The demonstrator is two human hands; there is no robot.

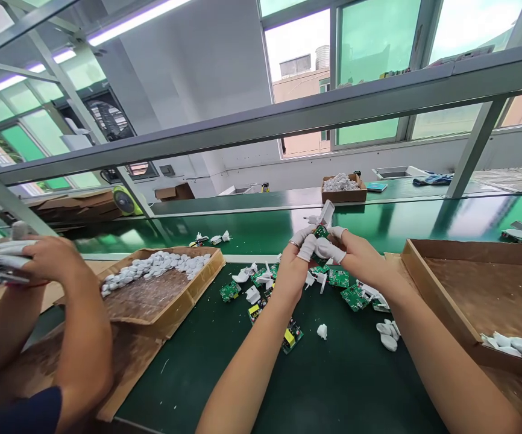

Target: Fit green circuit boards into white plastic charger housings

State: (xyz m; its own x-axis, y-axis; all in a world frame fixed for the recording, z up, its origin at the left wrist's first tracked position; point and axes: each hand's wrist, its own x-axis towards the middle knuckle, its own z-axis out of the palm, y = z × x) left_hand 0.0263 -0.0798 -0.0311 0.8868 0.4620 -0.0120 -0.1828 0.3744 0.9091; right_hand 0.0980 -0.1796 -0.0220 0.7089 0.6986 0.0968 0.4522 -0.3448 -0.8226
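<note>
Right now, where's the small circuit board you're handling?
In the head view, the small green circuit board is held up between the left hand and right hand, above the loose boards on the green conveyor belt.

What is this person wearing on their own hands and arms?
Both forearms are bare, with no sleeves in view. The left hand and right hand wear white finger cots, not full gloves; the left also seems to wear a ring.

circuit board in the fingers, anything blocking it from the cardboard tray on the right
Only the person's right hand lies between the circuit board and the cardboard tray; loose boards on the green belt lie lower.
</note>
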